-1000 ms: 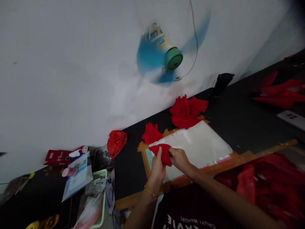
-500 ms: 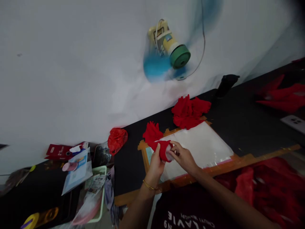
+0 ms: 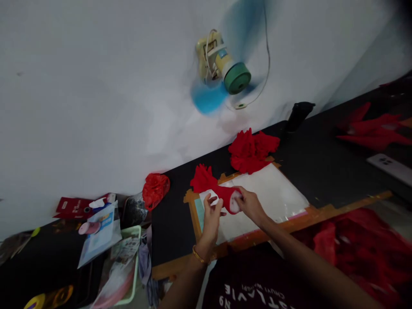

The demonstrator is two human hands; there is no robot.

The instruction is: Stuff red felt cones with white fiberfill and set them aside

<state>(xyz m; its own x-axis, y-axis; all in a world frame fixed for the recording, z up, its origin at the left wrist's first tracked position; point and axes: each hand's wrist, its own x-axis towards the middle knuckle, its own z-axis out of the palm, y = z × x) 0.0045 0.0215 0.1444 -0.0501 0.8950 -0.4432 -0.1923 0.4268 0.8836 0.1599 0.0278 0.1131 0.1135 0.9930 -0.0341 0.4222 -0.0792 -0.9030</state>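
Observation:
My right hand [image 3: 252, 208] is closed on the open rim of a red fabric tube [image 3: 227, 195], whose pale inside shows at the mouth. Beside the tube's near left side, my left hand [image 3: 211, 219] has its fingers apart and bent, holding nothing. The tube lies over a white sheet [image 3: 273, 193] taped to the black table. Just beyond its far left end is a small heap of red fabric pieces [image 3: 202, 178]. A larger red fabric heap [image 3: 252, 150] sits at the sheet's back edge.
A spinning wall fan [image 3: 237, 78] hangs above the table. At the back right stands a black cup-like object [image 3: 299, 116]. More red fabric [image 3: 380, 131] lies far right, near a pale flat device [image 3: 389, 167]. A red plastic bag [image 3: 156, 191] and a green-rimmed basket [image 3: 137, 266] are left.
My left hand has let go of the red fabric tube and opened its fingers. My right hand keeps hold of the rim, and the tube now lies more stretched out. The view has shifted slightly.

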